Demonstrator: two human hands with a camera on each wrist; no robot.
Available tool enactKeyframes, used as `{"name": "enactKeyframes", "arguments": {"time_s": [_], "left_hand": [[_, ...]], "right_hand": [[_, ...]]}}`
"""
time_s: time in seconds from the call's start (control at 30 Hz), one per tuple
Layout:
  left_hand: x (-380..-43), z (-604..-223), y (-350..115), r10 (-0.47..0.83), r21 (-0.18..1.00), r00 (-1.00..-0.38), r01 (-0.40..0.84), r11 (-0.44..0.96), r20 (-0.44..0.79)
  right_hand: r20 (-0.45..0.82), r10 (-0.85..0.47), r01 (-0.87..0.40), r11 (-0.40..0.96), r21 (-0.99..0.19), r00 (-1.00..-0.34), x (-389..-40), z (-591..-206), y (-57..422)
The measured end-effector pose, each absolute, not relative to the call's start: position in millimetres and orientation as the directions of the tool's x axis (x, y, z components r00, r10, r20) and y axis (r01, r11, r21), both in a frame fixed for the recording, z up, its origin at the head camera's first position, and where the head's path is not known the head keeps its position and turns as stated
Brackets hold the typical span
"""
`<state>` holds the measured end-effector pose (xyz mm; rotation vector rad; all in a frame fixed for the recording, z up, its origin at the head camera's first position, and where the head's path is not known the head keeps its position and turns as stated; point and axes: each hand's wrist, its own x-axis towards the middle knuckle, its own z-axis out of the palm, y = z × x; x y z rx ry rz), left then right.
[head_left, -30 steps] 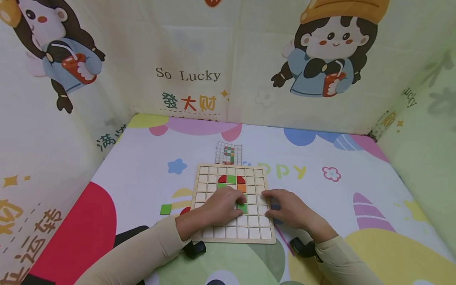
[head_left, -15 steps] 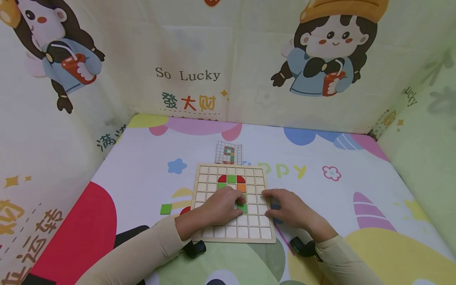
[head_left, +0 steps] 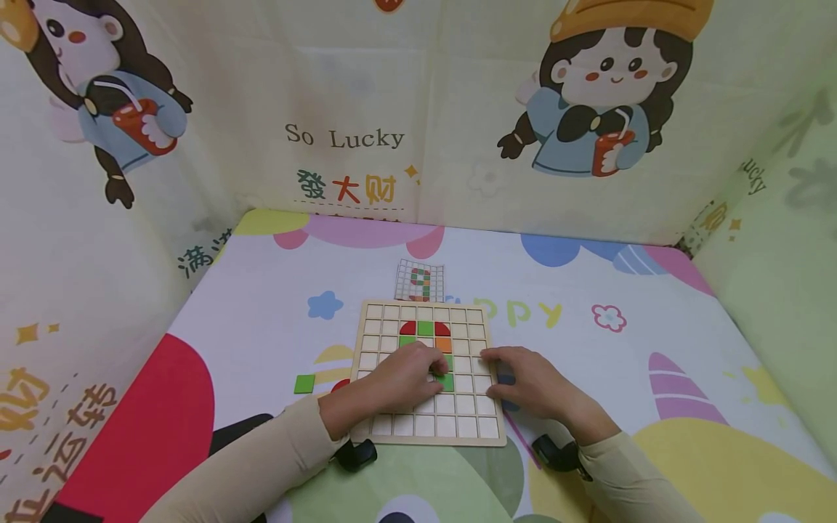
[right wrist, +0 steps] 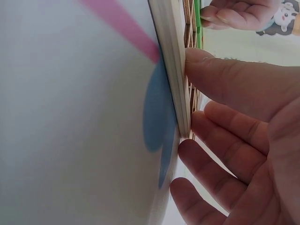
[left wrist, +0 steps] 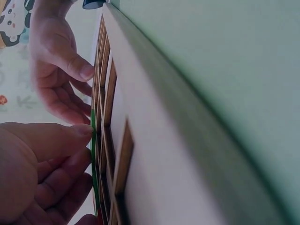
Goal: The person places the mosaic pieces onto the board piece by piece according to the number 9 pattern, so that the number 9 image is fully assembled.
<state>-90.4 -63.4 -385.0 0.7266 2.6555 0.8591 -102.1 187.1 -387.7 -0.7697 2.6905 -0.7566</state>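
In the head view a square wooden grid board [head_left: 428, 440] lies flat on the table. Several coloured tiles fill cells in its middle: red rounded ones, green squares and an orange square [head_left: 442, 346]. My left hand [head_left: 408, 374] reaches over the board and pinches a green square tile [right wrist: 202, 23] between thumb and fingertips, low over the grid; the hand partly hides the tiles there. My right hand [head_left: 532, 381] rests thumb and fingertips against the board's right edge [right wrist: 174, 70], fingers loosely bent and spread.
A small pattern card [head_left: 420, 281] showing a coloured figure lies behind the board. Left of the board are a loose green tile [head_left: 304, 383] and a red piece [head_left: 341, 385], partly hidden by the left forearm. Printed cloth walls [head_left: 458, 145] enclose the table.
My left hand has shifted very slightly, its thumb drawing a little left over the green tiles. The right hand and the board stay in place.
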Motion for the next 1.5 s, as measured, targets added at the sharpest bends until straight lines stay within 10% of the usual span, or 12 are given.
{"name": "enactKeyframes", "arguments": {"time_s": [1.5], "left_hand": [[-100, -364, -117, 0.497, 0.751, -0.868, 0.333, 0.570, 0.008]], "right_hand": [[-0.092, -0.547, -0.425, 0.735, -0.529, -0.832, -102, -388, 187]]}}
